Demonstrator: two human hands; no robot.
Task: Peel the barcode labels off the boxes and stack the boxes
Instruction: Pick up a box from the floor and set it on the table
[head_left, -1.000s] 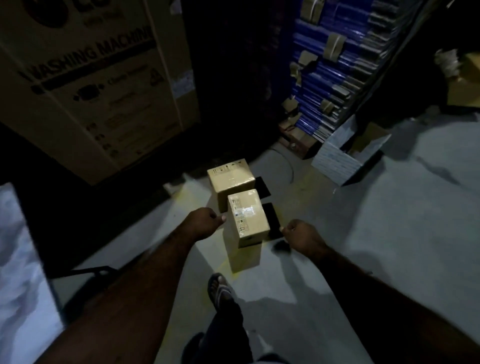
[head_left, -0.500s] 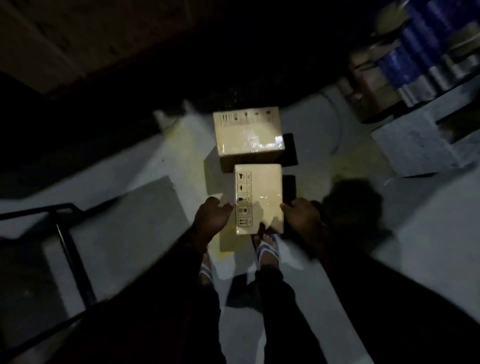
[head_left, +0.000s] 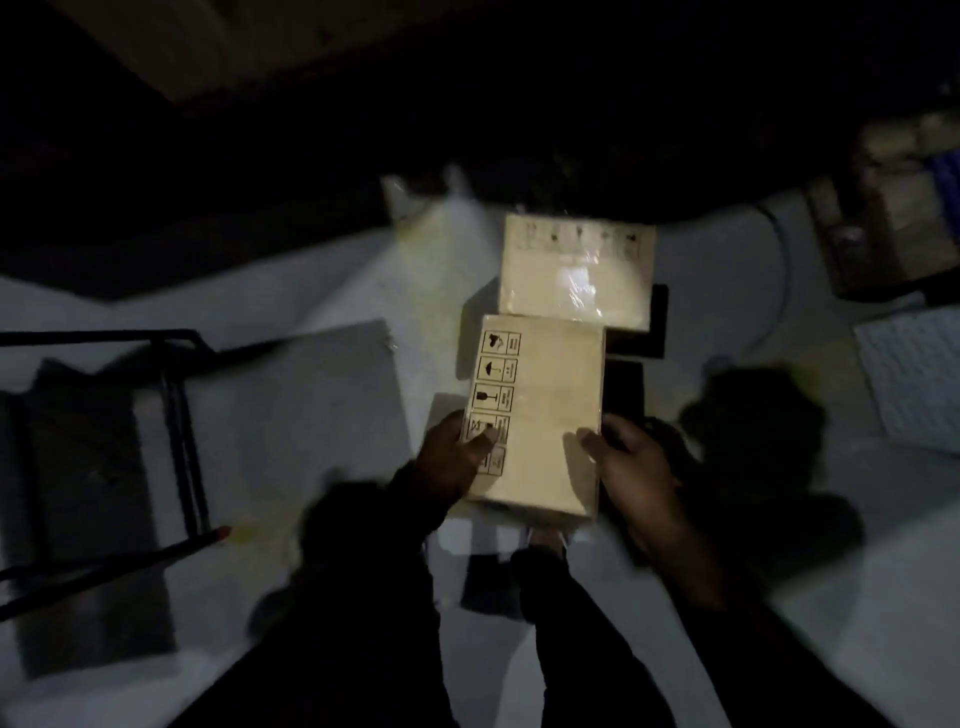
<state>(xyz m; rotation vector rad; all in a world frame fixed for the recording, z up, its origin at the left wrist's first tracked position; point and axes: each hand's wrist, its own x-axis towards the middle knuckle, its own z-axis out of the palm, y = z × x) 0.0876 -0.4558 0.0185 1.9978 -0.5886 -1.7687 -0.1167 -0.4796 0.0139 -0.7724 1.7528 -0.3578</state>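
Two tan cardboard boxes lie on the grey floor in dim light. The near box (head_left: 545, 410) carries a column of printed handling symbols along its left edge. My left hand (head_left: 454, 457) grips its near left side, thumb lying over the symbols. My right hand (head_left: 623, 462) grips its near right side, thumb on the top face. The far box (head_left: 574, 273) sits just beyond it, a row of symbols along its far edge and shiny tape on top. No barcode label is visible on either top face.
A black metal frame (head_left: 176, 395) stands at the left. A white patterned box (head_left: 914, 384) lies at the right edge, with stacked goods (head_left: 893, 218) behind it. My legs and a sandalled foot (head_left: 543, 540) are just below the near box. Dark cartons fill the back.
The view has tipped down and closed in on the boxes. My hands went from beside the near box to gripping both its sides. It now faces up with symbols instead of labels.
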